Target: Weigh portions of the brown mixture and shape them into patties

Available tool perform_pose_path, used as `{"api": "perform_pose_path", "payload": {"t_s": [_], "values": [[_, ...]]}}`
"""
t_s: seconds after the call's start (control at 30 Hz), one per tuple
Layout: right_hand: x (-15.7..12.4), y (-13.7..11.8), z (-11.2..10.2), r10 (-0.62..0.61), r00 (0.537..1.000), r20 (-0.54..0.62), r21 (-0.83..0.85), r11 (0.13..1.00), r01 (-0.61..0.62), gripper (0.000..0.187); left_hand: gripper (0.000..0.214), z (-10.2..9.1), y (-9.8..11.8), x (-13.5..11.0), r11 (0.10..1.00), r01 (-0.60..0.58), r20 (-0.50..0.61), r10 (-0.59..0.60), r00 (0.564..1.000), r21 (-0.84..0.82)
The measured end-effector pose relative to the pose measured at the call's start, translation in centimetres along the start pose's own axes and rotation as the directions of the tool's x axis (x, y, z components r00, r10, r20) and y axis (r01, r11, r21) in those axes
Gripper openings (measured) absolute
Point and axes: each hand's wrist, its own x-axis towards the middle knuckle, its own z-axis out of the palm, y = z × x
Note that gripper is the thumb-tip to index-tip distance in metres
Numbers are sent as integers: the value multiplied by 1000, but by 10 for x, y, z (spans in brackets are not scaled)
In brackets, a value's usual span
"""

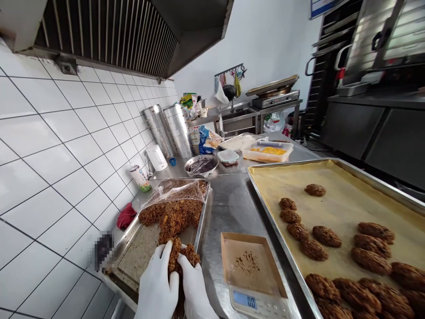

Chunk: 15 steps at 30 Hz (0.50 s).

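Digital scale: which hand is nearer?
Right. The right hand is left of the digital scale, with a strip of metal tabletop between them. The left hand is farther left, on the right hand's other side.

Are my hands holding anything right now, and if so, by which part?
A lump of brown mixture: the left hand grips its left side, the right hand its right. Whether it is detached cannot be told.

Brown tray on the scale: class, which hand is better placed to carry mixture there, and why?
Probably the right hand: it is nearer the brown tray; the left hand lies farther away. Both touch the mixture.
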Motion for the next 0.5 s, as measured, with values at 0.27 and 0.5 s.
{"api": "perform_pose_path", "payload": {"t_s": [0.27,0.5], "values": [[-21,-49,11,81,931,357,215,962,-166,67,86,-34,2,0,982,-55,136,80,987,-179],[-20,-39,3,70,973,220,180,977,-111,45,97,-1,33,-7,990,-141,171,137,976,13]]}}
